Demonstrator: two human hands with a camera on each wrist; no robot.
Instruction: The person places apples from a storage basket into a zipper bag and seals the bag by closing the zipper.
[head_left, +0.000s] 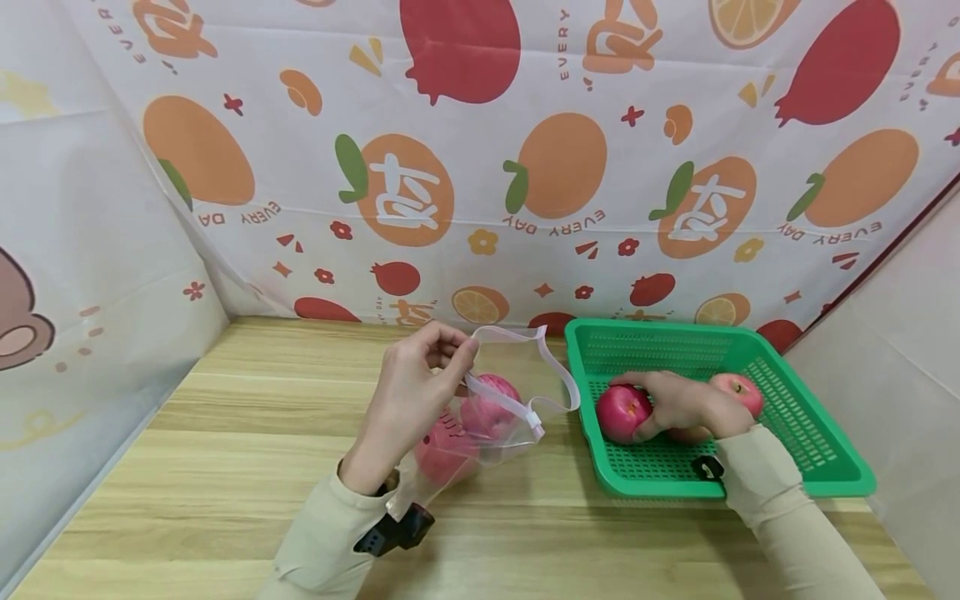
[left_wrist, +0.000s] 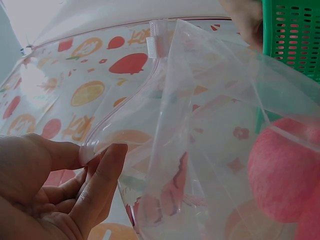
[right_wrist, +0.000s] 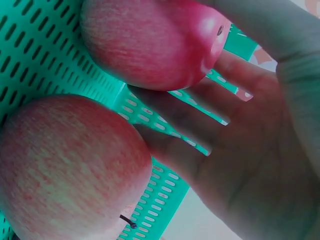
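Note:
My left hand [head_left: 420, 392] pinches the rim of a clear zip bag [left_wrist: 175, 100] between thumb and fingers. The bag's mouth gapes, and a white slider [head_left: 534, 421] sits on its pink zip strip. Inside the bag are red apples [head_left: 491, 407], seen through the film. In the green basket to the right, my right hand [head_left: 675, 400] grips a deep-red apple [head_left: 622, 414], thumb on the near side and fingers beyond it. A paler apple [right_wrist: 70, 165] with a dark stem lies close to that hand. Another apple is partly hidden under the right hand.
The green slotted basket [head_left: 832, 482] stands on a wood-grain table [head_left: 225, 467], right of the bag. A fruit-printed cloth [head_left: 480, 167] hangs behind the table, with pale sheets at both sides. Black wrist devices [head_left: 397, 531] sit at the cuffs.

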